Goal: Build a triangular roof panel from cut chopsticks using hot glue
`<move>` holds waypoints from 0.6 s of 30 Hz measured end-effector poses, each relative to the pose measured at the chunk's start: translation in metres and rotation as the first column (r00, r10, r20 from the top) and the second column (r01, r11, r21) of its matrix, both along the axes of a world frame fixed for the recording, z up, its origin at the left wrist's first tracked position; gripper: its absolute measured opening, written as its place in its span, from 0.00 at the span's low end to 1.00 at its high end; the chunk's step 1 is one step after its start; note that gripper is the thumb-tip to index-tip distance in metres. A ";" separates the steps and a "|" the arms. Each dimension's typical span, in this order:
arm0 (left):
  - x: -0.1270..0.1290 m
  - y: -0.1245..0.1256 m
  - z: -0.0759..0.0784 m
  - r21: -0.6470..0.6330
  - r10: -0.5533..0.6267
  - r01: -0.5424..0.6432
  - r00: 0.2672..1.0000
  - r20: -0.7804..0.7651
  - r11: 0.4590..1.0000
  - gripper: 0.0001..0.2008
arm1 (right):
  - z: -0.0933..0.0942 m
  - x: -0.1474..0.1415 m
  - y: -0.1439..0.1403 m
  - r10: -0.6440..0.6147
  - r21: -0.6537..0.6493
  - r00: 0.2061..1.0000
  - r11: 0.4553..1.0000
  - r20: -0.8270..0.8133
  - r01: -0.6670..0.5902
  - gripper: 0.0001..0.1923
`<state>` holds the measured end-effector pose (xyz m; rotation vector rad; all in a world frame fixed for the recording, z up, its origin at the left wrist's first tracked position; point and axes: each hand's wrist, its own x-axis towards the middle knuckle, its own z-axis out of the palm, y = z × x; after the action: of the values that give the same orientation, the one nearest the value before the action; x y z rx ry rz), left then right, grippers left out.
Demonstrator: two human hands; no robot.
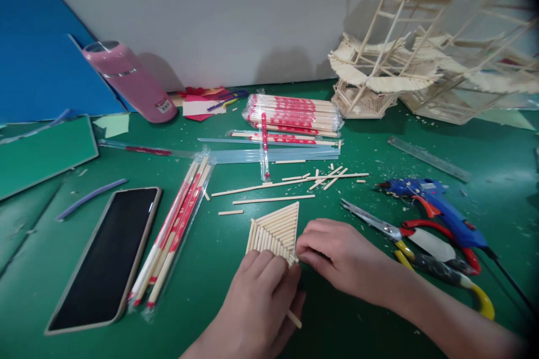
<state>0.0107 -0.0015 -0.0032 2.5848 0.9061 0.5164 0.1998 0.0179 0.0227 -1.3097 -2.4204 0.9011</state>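
A small panel of wooden sticks [275, 230], laid side by side in slanting rows, is held near the table's front edge. My left hand [263, 297] is closed over its lower part, and a loose-looking stick end [293, 319] pokes out below those fingers. At the panel's right edge, my right hand [328, 249] has its thumb and fingers pressed together; what they pinch is hidden. Just beyond the panel lie cut wooden sticks [273, 199] of several lengths.
To the right are scissors [374, 221], yellow-handled pliers [438, 266] and a blue glue gun [438, 202]. A phone [103, 258] and wrapped chopsticks [179, 230] lie left. Behind stand a pink bottle [132, 81], a chopstick bundle [292, 112] and a stick-built tower model [379, 61].
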 end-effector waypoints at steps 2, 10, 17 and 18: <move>-0.001 -0.001 0.000 0.004 0.001 -0.001 1.000 0.003 1.000 0.06 | 0.001 0.001 0.000 -0.013 -0.017 1.000 1.000 -0.027 0.012 0.09; -0.003 -0.002 -0.001 0.014 0.003 -0.004 0.998 0.056 1.000 0.02 | 0.001 0.004 -0.011 -0.060 -0.024 0.994 0.998 -0.093 0.058 0.06; -0.001 -0.002 -0.004 0.078 0.015 -0.020 0.998 0.065 0.997 0.03 | -0.005 -0.005 -0.017 -0.077 0.061 0.997 0.995 0.026 0.076 0.06; -0.001 -0.002 -0.004 0.076 0.015 -0.020 0.998 0.063 0.997 0.03 | -0.006 -0.006 -0.017 -0.078 0.068 0.996 0.995 0.040 0.075 0.07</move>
<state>0.0095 -0.0033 -0.0072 2.6158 0.9052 0.6447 0.1936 0.0011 0.0166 -1.4006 -2.3926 0.7733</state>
